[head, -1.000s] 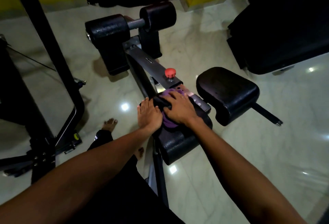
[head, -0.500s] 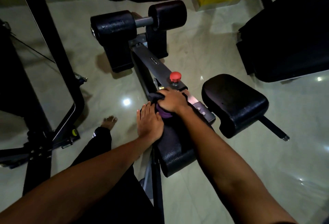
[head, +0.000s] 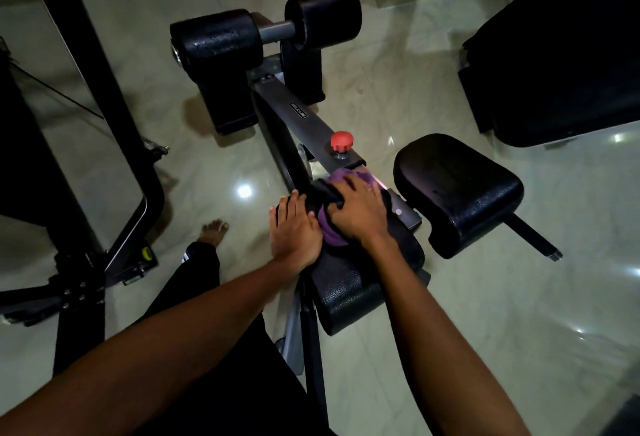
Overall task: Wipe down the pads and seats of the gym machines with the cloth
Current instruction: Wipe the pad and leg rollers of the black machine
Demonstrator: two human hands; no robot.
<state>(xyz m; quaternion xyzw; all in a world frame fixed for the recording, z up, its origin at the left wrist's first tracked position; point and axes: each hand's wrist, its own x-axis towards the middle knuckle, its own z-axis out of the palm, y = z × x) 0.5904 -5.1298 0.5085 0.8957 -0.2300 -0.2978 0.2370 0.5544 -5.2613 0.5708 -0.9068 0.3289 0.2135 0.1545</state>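
A black padded pad (head: 349, 291) of a gym machine lies below me at the centre. My right hand (head: 360, 210) presses a purple cloth (head: 332, 234) onto the pad's far end, fingers curled over the cloth's dark folded edge. My left hand (head: 294, 231) rests flat on the pad's left edge beside it, fingers straight. A second black pad (head: 457, 189) sits to the right on a metal rod. Two black foam rollers (head: 221, 40) stand at the far end of the grey beam (head: 304, 116).
A red knob (head: 341, 141) sticks up from the beam just beyond my right hand. A black machine frame (head: 104, 116) stands at the left and a large black bench (head: 561, 54) at the right. My bare foot (head: 213, 231) is on the glossy tiled floor.
My right hand slid the cloth up toward the red knob, bunching it, then came back down the pad with fingers spread. My left hand stayed on the pad's edge.
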